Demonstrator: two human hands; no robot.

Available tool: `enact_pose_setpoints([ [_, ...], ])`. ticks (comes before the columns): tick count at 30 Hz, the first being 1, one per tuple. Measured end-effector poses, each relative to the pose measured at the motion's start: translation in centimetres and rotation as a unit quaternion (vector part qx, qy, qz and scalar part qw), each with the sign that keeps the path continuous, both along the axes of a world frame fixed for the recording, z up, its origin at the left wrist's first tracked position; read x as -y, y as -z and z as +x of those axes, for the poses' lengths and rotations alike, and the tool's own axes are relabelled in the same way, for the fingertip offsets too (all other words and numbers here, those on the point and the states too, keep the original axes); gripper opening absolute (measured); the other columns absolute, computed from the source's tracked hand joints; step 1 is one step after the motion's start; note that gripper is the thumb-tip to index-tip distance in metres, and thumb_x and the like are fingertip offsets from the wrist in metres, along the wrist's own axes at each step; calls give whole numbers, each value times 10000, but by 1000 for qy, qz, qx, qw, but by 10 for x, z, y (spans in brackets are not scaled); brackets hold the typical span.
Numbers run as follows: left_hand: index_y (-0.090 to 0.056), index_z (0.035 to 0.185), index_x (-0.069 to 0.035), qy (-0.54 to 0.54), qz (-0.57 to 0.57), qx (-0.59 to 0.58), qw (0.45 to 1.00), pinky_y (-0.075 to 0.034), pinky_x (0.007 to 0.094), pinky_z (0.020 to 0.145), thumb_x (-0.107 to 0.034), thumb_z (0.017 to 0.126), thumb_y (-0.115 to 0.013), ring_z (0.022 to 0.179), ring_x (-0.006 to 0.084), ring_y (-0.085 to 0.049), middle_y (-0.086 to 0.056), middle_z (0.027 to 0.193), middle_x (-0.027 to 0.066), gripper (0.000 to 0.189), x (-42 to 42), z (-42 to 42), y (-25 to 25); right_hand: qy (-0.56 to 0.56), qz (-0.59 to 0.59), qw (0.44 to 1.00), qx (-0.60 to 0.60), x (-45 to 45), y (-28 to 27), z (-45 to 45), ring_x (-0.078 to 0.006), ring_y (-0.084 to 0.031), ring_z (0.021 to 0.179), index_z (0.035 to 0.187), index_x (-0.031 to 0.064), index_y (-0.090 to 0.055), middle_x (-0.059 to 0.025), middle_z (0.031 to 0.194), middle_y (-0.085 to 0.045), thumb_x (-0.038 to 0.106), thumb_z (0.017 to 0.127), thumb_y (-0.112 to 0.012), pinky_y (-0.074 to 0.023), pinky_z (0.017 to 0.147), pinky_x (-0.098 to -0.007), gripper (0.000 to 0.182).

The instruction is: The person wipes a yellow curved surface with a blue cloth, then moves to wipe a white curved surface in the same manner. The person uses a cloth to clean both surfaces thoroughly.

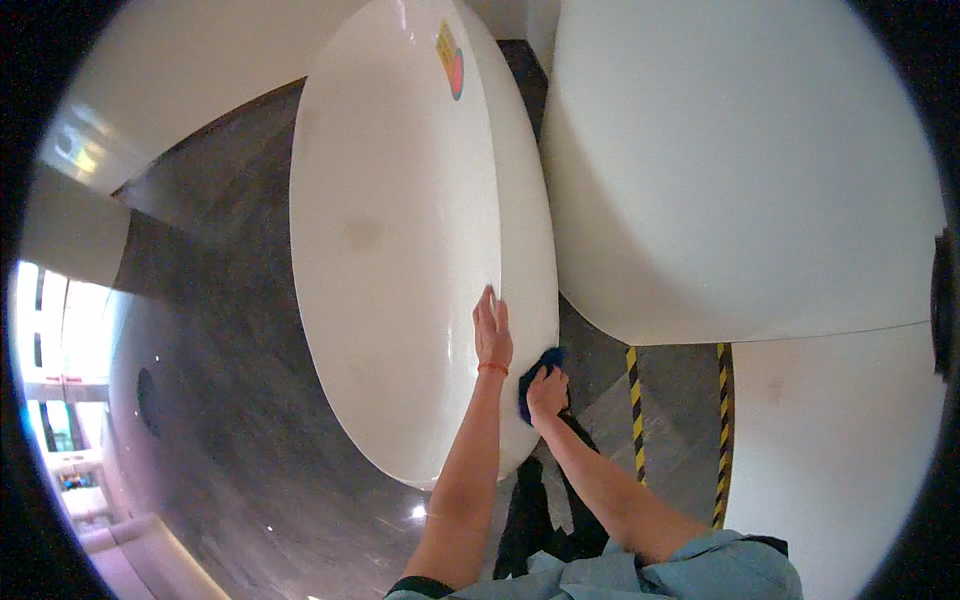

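Note:
A long white oval counter (397, 270) with a smooth, glossy top stretches away in front of me. My left hand (492, 337), with an orange band at the wrist, rests on it near the right edge of its top and holds nothing. Lower down and further right, my right hand (548, 391) presses a dark blue cloth (530, 382) against the counter's side. Part of the cloth is hidden under my fingers. Towards the far end, a yellow and red sticker (450, 60) is fixed to the top.
To the right stands a large white rounded structure (735, 172), with a narrow gap beside the counter. Yellow and black striped tape (637, 412) runs along the dark grey floor (225, 360). A white curved wall (202, 67) rises at the far left.

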State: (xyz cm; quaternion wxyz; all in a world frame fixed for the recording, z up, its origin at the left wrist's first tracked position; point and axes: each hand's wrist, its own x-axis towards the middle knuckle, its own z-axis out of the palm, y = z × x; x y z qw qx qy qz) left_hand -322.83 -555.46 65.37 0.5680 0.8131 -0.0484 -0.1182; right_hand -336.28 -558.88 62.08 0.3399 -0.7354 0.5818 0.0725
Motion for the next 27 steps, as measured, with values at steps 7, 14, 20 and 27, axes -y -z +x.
enact_pose_setpoints([
  [7,-521,1306,23,-255,-262,-152,918,-429,340,1024,-260,1003,-494,1150,242,-562,-572,1264,167,416,-102,-180,5,300,602,701,237,27,-44,-79,-283,-629,1033,1159,71,-619,-93,1115,-665,297,938,-516,-531,879,-438,333],
  [14,-470,1368,-43,-354,-318,-151,867,-491,252,782,-184,959,-577,904,121,-588,-579,1196,84,446,-123,-265,-39,130,746,591,276,8,-73,-115,-312,-593,1136,1264,57,-569,-121,1257,-609,388,958,-434,-494,963,-478,471],
  [20,-197,1520,-153,-373,-360,-191,834,-432,309,942,-247,977,-573,1095,172,-519,-525,1277,97,667,-130,-307,-32,70,794,484,360,-17,-101,-126,-332,-523,1224,1378,45,-468,-142,1344,-544,425,954,-426,-416,1045,-505,571],
  [27,-463,1356,7,-305,-303,-255,866,-470,301,912,-207,872,-713,1076,168,-566,-591,1204,125,586,-149,-369,-11,29,717,652,243,-38,-83,-139,-330,-526,1215,1400,34,-422,-139,1348,-540,326,906,-597,-402,1046,-494,601],
])
